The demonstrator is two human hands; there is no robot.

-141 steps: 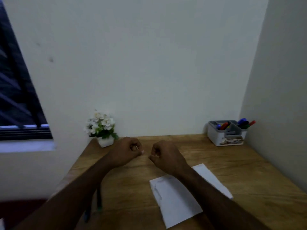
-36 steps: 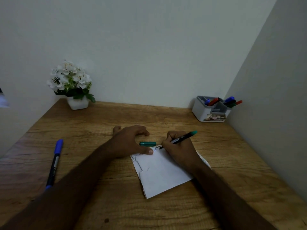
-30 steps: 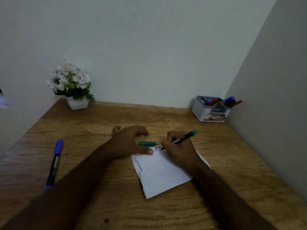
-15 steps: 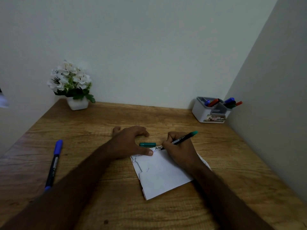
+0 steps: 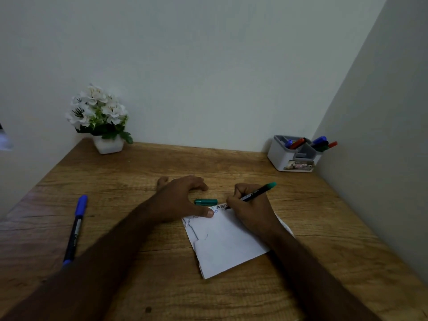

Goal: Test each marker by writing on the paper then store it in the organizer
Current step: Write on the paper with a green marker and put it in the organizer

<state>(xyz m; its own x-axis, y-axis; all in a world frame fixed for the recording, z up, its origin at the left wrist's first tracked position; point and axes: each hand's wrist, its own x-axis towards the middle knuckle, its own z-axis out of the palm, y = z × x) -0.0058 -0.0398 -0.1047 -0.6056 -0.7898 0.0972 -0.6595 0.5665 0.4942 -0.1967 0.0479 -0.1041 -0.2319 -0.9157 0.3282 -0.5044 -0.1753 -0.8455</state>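
A white sheet of paper point(image 5: 227, 242) lies on the wooden desk point(image 5: 231, 172) with letters written along its top edge. My right hand point(image 5: 251, 206) grips a black marker with a green end point(image 5: 257, 193), its tip on the paper's top edge. My left hand point(image 5: 183, 200) rests spread on the desk, thumb pressing the paper's top left corner. The marker's green cap point(image 5: 205, 201) lies on the desk between my hands. A capped blue marker point(image 5: 76, 228) lies at the desk's left. The grey organizer point(image 5: 278, 156) stands at the back right with several markers in it.
A white pot of white flowers point(image 5: 102, 121) stands at the back left by the wall. Walls close the desk at the back and on the right. The desk's left edge runs diagonally near the blue marker.
A few seconds ago both hands were raised together over the desk. Since about a second ago the right hand has added letters along the paper's top edge; the left hand stays put.
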